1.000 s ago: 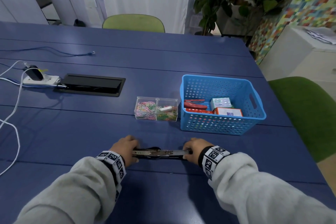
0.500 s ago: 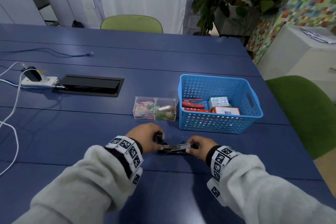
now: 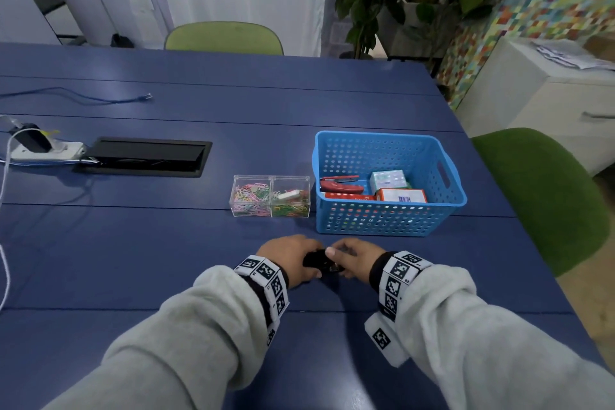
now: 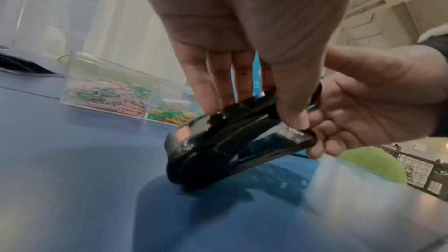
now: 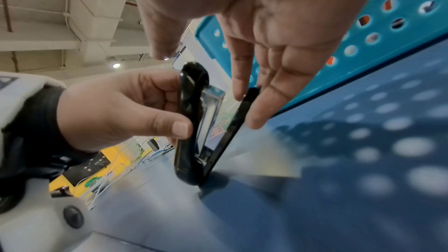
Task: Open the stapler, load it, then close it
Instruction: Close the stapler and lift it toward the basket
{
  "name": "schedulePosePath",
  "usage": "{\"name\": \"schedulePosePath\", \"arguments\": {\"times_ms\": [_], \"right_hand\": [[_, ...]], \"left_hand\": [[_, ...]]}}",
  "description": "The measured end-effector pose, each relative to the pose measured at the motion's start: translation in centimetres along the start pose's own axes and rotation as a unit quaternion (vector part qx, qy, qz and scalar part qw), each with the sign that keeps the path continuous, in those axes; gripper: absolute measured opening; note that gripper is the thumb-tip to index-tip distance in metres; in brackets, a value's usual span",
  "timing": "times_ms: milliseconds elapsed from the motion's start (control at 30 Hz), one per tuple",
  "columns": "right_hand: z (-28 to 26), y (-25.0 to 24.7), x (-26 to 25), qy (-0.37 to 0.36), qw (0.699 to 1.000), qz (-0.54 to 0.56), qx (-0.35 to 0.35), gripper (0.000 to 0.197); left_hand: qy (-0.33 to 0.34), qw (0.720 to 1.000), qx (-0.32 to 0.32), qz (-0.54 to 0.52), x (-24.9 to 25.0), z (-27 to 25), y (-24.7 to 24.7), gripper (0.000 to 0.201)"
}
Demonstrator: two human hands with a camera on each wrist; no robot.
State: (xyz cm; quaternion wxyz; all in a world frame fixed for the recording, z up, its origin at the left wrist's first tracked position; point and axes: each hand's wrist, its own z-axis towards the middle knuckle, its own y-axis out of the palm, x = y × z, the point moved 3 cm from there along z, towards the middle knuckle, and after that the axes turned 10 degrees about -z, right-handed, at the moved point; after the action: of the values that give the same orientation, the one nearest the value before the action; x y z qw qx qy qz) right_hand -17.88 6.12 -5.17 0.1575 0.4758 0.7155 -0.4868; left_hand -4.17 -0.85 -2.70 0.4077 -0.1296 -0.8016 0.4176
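Along the left edge of the dark blue plank table a white power strip sits with white cables trailing off toward me, and just right of it a black recessed cable hatch is set into the surface; the wide stretch of tabletop between those and my sleeves is bare room to move in. Past the middle, a clear two-compartment plastic box of coloured paper clips stands just beside the left wall of a light blue perforated plastic basket, which holds a red stapler and small cartons and sits toward the table's right edge. Nearer me, in front of the gap between box and basket, my left hand grips the top arm of the glossy black stapler, thumb on one side and fingers curled over the other. My right hand holds the base plate from the opposite side, fingers fairly straight along it with the thumb above, so both hands are clamped on the one tool. In the right wrist view the stapler stands tilted with its hinge end touching the table and the arm and base parted in a narrow wedge. A green chair stands off the right edge.
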Motion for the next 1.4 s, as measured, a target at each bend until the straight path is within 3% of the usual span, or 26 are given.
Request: {"name": "schedulePosePath", "arguments": {"times_ms": [300, 466, 666, 800, 899, 1066, 1266, 1399], "right_hand": [[0.8, 0.3, 0.0, 0.021, 1.000, 0.002, -0.001, 0.020], [0.5, -0.5, 1.3, 0.039, 0.998, 0.045, 0.002, 0.022], [-0.7, -2.2, 1.6, 0.042, 0.986, 0.156, -0.027, 0.014], [-1.8, -3.6, 0.4, -0.006, 0.998, 0.063, -0.024, 0.005], [-2.8, -5.2, -1.2, -0.066, 0.995, -0.079, -0.017, 0.019], [-4.9, -7.0, -4.9, -0.088, 0.928, -0.360, 0.025, 0.048], [-5.9, -7.3, -7.5, -0.120, 0.852, -0.509, 0.044, 0.038], [-7.0, -9.8, -9.7, -0.122, 0.856, -0.497, 0.072, 0.029]], "left_hand": [[-0.009, 1.000, -0.020, -0.002, -1.0, 0.4, 1.0, 0.053], [-0.089, 0.987, -0.027, -0.132, -3.6, -0.3, 1.5, 0.061], [-0.084, 0.953, 0.017, -0.292, -3.9, -0.8, 0.9, 0.047], [-0.058, 0.950, 0.031, -0.306, -3.1, -0.4, -0.5, 0.043], [-0.047, 0.954, 0.037, -0.292, -2.1, -0.2, -1.5, 0.041], [-0.022, 0.958, 0.046, -0.283, 0.4, -0.4, -3.4, 0.040], [0.004, 0.967, 0.076, -0.241, 3.4, -1.2, -6.0, 0.043], [0.032, 0.949, 0.117, -0.290, 5.3, -2.1, -8.5, 0.040]]}}
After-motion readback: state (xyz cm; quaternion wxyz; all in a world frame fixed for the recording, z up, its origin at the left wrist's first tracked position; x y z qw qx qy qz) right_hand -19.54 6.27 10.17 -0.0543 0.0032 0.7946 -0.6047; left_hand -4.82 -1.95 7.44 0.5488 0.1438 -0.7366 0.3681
